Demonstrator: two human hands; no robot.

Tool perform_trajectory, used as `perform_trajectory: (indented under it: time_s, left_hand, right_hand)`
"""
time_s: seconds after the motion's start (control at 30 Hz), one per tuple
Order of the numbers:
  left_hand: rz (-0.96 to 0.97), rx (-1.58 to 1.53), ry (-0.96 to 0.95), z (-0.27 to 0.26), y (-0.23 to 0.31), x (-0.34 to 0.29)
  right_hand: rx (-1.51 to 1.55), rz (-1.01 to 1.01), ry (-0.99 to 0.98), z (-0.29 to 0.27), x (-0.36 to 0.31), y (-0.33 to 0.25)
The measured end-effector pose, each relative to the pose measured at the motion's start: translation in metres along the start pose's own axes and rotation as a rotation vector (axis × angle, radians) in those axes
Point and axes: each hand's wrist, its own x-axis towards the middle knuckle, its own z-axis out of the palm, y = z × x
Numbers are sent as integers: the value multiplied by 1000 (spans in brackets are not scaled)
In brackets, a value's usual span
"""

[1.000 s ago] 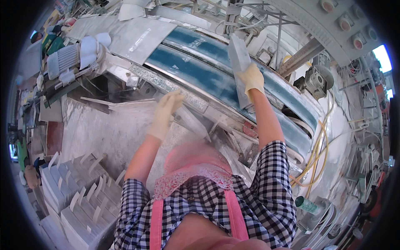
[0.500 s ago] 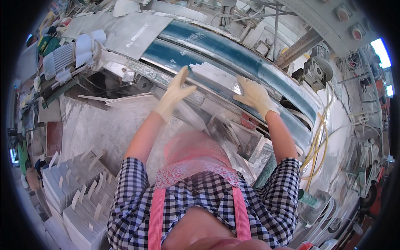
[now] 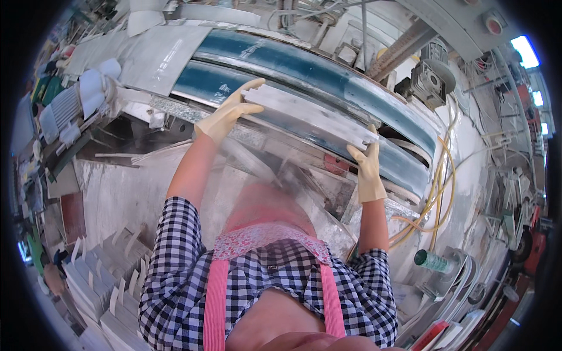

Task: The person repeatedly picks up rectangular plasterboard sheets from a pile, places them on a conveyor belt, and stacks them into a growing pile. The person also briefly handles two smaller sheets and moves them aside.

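A stack of long white strips point(image 3: 310, 114), its ends stepped, lies along the nearer blue conveyor belt point(image 3: 202, 79). Pale rubber gloves cover both hands. At the stack's left end, my left hand point(image 3: 229, 111) clasps it with thumb on the near side and fingers on the far side. My right hand point(image 3: 369, 172) holds the right end in the same way, its fingertips partly hidden behind the strips. Both forearms reach forward over the machine's near edge. What the strips are made of, I cannot tell.
A second blue belt point(image 3: 281, 55) runs behind the first. To the right are a motor point(image 3: 427, 85) and yellow hoses point(image 3: 445, 175). White slabs with paper-like tabs point(image 3: 88, 281) stand at lower left. A green cylinder point(image 3: 432, 261) is at lower right.
Both hands, apart from the stack's ends before, have closed on them. More of the stack's length now shows between them. The view has shifted to the right.
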Motion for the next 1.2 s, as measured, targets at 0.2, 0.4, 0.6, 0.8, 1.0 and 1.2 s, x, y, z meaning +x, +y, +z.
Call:
perform_trajectory:
  time_s: [0.2, 0.4, 0.6, 0.8, 1.0, 1.2]
  left_hand:
    - [16, 50, 147, 18, -11, 8]
    - [22, 24, 54, 9, -12, 14]
    - [139, 254, -15, -23, -58, 51]
    - [15, 658, 55, -46, -84, 68]
    - [-9, 741, 229, -43, -73, 57]
    - [-4, 981, 200, -26, -39, 56]
  right_hand:
    - [64, 63, 3, 12, 8, 5]
    - [173, 141, 103, 18, 12, 14]
    - [15, 48, -7, 9, 16, 12]
    - [-562, -255, 8, 4, 26, 10]
    - [-443, -134, 55, 6, 34, 17]
    - [-615, -165, -67, 1, 51, 14]
